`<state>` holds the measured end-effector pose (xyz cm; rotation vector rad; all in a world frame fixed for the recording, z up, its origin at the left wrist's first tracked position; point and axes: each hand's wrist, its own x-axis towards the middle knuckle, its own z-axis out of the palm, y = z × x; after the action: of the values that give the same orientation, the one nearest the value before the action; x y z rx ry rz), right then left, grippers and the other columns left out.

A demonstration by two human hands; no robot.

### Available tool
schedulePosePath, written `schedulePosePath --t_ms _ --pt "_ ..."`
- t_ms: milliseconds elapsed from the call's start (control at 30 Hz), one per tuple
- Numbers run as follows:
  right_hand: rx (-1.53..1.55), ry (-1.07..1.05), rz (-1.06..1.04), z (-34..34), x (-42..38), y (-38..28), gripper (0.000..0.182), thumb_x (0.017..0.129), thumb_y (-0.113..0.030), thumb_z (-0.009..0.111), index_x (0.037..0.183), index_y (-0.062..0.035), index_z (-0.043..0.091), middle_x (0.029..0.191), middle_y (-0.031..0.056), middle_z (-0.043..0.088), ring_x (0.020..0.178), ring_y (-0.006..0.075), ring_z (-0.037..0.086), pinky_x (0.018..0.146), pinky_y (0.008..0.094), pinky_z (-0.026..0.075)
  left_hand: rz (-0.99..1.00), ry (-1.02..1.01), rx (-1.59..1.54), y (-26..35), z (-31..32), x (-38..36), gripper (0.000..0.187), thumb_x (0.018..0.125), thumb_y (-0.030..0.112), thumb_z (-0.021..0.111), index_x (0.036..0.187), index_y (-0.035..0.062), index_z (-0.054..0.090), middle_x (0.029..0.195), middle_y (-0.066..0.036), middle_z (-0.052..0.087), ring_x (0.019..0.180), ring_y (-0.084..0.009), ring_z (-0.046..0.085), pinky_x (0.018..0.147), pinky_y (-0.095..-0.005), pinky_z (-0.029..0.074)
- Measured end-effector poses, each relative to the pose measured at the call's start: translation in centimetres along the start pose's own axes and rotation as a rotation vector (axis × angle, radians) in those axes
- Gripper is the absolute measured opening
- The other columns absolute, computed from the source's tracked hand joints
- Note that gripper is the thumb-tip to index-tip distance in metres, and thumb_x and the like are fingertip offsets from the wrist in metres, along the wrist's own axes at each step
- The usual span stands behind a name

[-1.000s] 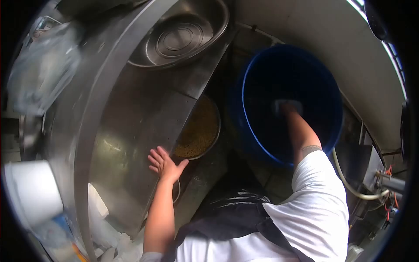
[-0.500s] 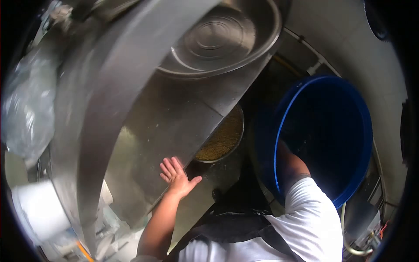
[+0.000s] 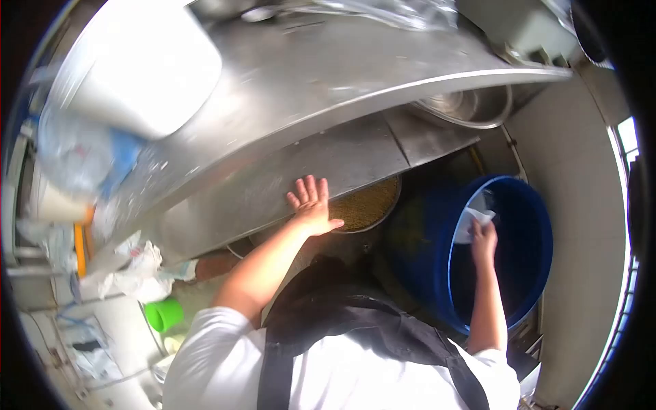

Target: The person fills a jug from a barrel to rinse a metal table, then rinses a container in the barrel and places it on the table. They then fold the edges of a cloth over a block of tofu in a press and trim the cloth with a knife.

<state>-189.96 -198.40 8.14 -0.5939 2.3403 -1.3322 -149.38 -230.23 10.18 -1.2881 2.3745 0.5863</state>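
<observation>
My left hand (image 3: 312, 210) rests with fingers spread on the front edge of the lower steel shelf (image 3: 348, 152). Just below and beyond it, a round metal bowl of yellowish grains (image 3: 365, 206) stands partly hidden under that shelf. My right hand (image 3: 485, 239) is inside the mouth of a large blue barrel (image 3: 445, 273), closed on a white translucent plastic item (image 3: 471, 224). Blur and the barrel's shade hide that item's exact kind. The barrel's inside is dark, and I cannot make out its contents.
Above the shelf runs a steel worktop (image 3: 287, 75) with a white bucket (image 3: 147, 75) on it. A wide metal basin (image 3: 471, 106) sits on the lower shelf at the right. A green cup (image 3: 164, 314) and white plastic bags (image 3: 140, 270) are at lower left. A wall (image 3: 574, 184) borders the barrel.
My right hand has risen from deep inside the barrel, and the white plastic item now shows in it. My left hand stays at the shelf edge. The camera view has swung.
</observation>
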Motion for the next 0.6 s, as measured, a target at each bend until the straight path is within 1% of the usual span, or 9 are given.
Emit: schedulePosePath --t_ms 100,167,233,333,367,433,500,567,600 --pt "-0.036 0.098 -0.077 -5.1 -4.6 -8.6 0.022 0.107 -0.026 0.068 0.110 -0.0043 0.070 0.083 0.0016 0.065 0.069 0.0063 0.057 0.063 0.0254 0.045 0.062 0.040 -0.057 -1.0 0.0 -0.5 0.139 0.084 0.066 0.079 0.169 0.0028 -0.011 0.170 -0.037 -0.020 0.155 -0.0582 -0.024 0.119 -0.0789 -0.007" --pt "-0.227 0.111 -0.078 -7.4 -6.9 -13.6 0.025 0.107 -0.025 0.069 0.108 -0.0002 0.069 0.080 0.0055 0.068 0.070 0.0123 0.062 0.064 0.0307 0.050 0.101 0.009 -0.083 -1.4 -0.5 -0.9 0.136 0.085 0.067 0.078 0.170 0.0041 -0.008 0.171 -0.037 -0.019 0.155 -0.0581 -0.024 0.119 -0.0791 -0.007" --pt "-0.424 0.092 -0.353 -7.9 -9.3 -18.3 0.031 0.106 -0.028 0.069 0.109 0.0033 0.067 0.083 0.0089 0.070 0.074 0.0175 0.065 0.068 0.0339 0.052 0.112 0.055 -0.118 -2.0 -0.3 -1.3 0.128 0.087 0.068 0.075 0.171 0.0046 0.003 0.172 -0.037 -0.014 0.156 -0.0583 -0.020 0.119 -0.0794 -0.005" --pt "-0.620 0.041 -0.379 -5.7 -14.3 -27.0 0.033 0.106 -0.028 0.068 0.121 0.0020 0.071 0.102 0.0199 0.076 0.092 0.0282 0.074 0.084 0.0384 0.058 0.194 0.028 -0.200 -2.4 -1.3 -2.3 0.104 0.093 0.066 0.068 0.166 0.0017 0.030 0.174 -0.034 -0.002 0.160 -0.0552 -0.009 0.123 -0.0764 0.003" --pt "-0.673 0.005 -0.420 -5.0 -15.3 -28.4 0.032 0.105 -0.025 0.069 0.123 0.0010 0.071 0.107 0.0211 0.076 0.095 0.0312 0.076 0.086 0.0397 0.059 0.238 0.063 -0.204 -2.1 -1.3 -3.3 0.093 0.095 0.059 0.069 0.161 -0.0007 0.039 0.172 -0.035 0.015 0.161 -0.0512 0.011 0.127 -0.0664 0.017" --pt "-0.711 -0.149 -0.515 -1.8 -18.1 -32.6 0.033 0.100 -0.020 0.073 0.126 0.0005 0.071 0.109 0.0225 0.076 0.097 0.0369 0.076 0.086 0.0426 0.060 0.455 0.097 -0.523 -2.1 0.6 -2.8 0.085 0.096 0.051 0.071 0.155 -0.0034 0.045 0.164 -0.034 0.033 0.154 -0.0472 0.034 0.126 -0.0544 0.033" --pt "-0.721 -0.366 -0.671 1.9 -19.6 -36.0 0.040 0.094 -0.018 0.079 0.129 -0.0002 0.070 0.108 0.0259 0.075 0.098 0.0424 0.075 0.084 0.0431 0.060 0.553 0.252 -0.593 -0.5 2.5 -3.6 0.074 0.095 0.044 0.072 0.148 -0.0042 0.053 0.153 -0.033 0.049 0.142 -0.0464 0.051 0.118 -0.0492 0.044" --pt "-0.807 -0.560 -0.774 5.8 -21.0 -38.3 0.050 0.094 -0.027 0.079 0.135 -0.0026 0.066 0.108 0.0255 0.074 0.097 0.0430 0.074 0.082 0.0454 0.059 0.616 0.436 -0.524 0.5 3.6 -5.2 0.064 0.098 0.040 0.068 0.144 -0.0030 0.054 0.142 -0.030 0.058 0.132 -0.0424 0.059 0.117 -0.0536 0.043" --pt "-0.899 -0.657 -0.736 8.1 -22.4 -40.5 0.050 0.096 -0.035 0.077 0.133 -0.0040 0.066 0.104 0.0241 0.075 0.096 0.0429 0.073 0.081 0.0482 0.058 0.758 0.291 -0.429 0.4 2.2 -4.2 0.061 0.098 0.039 0.068 0.143 -0.0010 0.057 0.136 -0.028 0.062 0.127 -0.0404 0.061 0.115 -0.0537 0.045"
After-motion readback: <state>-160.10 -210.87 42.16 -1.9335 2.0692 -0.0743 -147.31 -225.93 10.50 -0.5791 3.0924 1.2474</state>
